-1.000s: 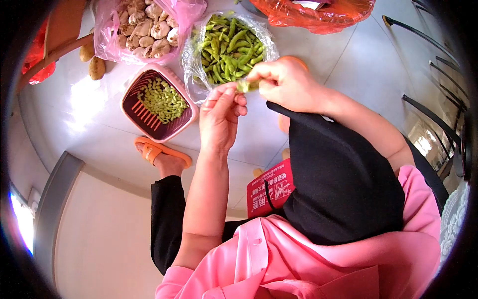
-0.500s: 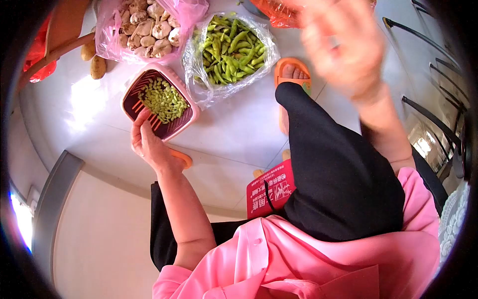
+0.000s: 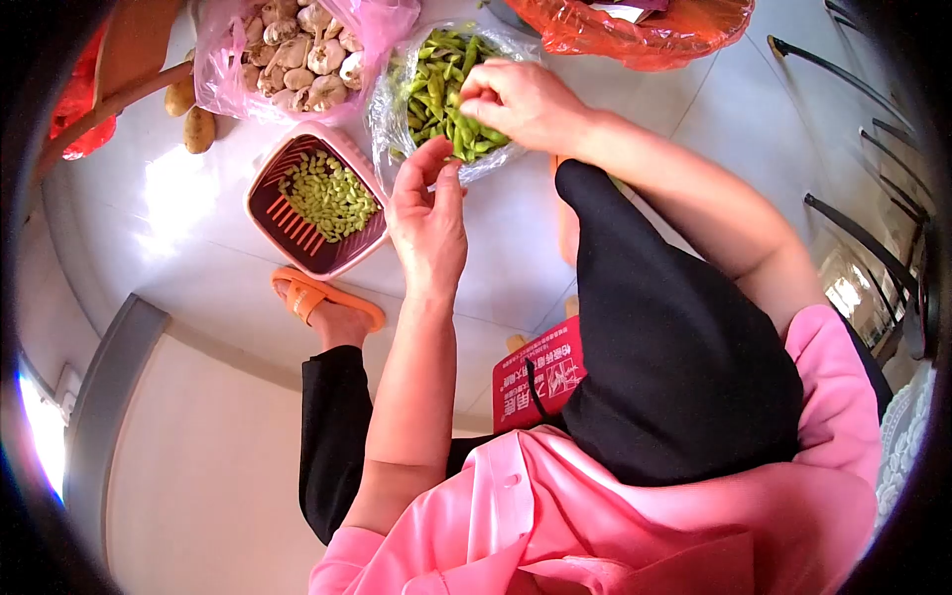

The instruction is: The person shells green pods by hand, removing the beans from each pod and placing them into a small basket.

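Observation:
My right hand [image 3: 531, 104] is over the green soybean pods [image 3: 436, 94], which fill a clear plastic bag [image 3: 387, 129] on the floor. Its fingers are curled together at the pods, and whatever is between them is hidden. Just in front of the bag's near edge is my left hand [image 3: 428, 223], thumb and fingers a little apart, with nothing visible in them. To its left stands a pink square basket [image 3: 342, 144] with slotted dark walls. Shelled green beans [image 3: 332, 198] lie in it.
A pink bag [image 3: 218, 74] of garlic bulbs [image 3: 322, 58] sits behind the basket, with potatoes [image 3: 198, 129] to its left. An orange-red plastic bag [image 3: 645, 45] is at the back. Dark metal rods [image 3: 853, 228] stand at right. My orange slipper [image 3: 347, 297] is near the basket.
My left hand has left the basket's rim and moved right, to the front of the pod bag. My right hand has come down from the upper right onto the pods.

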### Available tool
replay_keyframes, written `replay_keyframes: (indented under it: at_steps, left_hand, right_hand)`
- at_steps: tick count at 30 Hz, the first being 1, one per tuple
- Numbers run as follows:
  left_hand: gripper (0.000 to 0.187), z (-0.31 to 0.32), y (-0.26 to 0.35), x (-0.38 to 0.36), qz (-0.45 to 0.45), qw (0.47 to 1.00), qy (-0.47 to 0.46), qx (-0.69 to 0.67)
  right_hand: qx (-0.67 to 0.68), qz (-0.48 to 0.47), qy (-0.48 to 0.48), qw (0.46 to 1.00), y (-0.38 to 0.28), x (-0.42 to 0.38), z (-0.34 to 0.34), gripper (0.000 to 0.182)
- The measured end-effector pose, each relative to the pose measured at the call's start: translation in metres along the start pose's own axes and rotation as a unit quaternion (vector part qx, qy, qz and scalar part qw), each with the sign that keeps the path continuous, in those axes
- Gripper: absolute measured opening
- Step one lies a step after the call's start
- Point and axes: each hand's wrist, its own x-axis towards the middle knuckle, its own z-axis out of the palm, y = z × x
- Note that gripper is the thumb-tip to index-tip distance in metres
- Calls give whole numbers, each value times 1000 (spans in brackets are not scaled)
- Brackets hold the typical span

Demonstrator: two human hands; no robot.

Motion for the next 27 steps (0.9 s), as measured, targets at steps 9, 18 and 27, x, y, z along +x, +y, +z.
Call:
replay_keyframes:
  at_steps: [9,18,27]
  left_hand:
    - [33,-6,10,3,-26,998,-44,-31]
    - [30,-3,2,2,1,997,3,76]
    - [25,5,17,-7,-27,992,13,121]
  right_hand:
    - [370,156,-158,902,-28,-15,-11,18]
    - [288,186,-124,931,-38,-20,-12,16]
    - [270,189,-115,937,-44,-24,-11,9]
